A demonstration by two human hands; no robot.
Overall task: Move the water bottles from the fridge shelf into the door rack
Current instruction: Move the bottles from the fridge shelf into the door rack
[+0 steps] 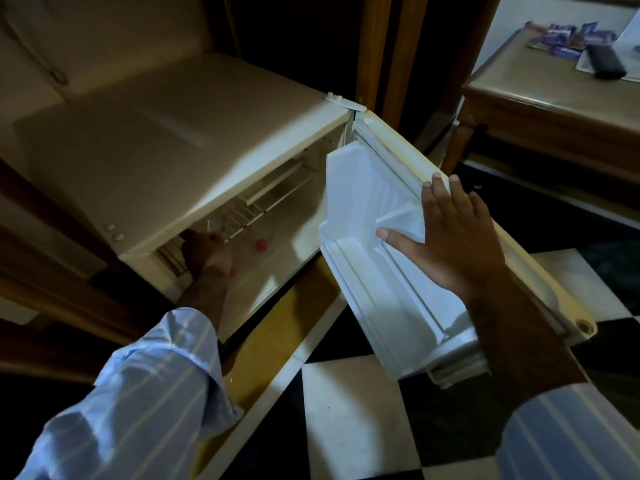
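The small white fridge [180,140] stands open with its inside dim. My left hand [206,252] reaches in under the wire shelf [242,216], fingers curled around the top of a clear water bottle [212,226]. Two pink bottle caps [261,244] show lower in the fridge, one of them right beside my wrist. My right hand [453,233] lies flat with fingers spread on the inner side of the open door, fingertips at its top edge. The white door rack [337,261] below my right hand holds nothing.
The open door [408,157] swings out to the right over a black-and-white tiled floor [349,410]. A wooden table [554,98] with packets and a dark remote stands at the back right. Wooden cabinet panels flank the fridge on the left.
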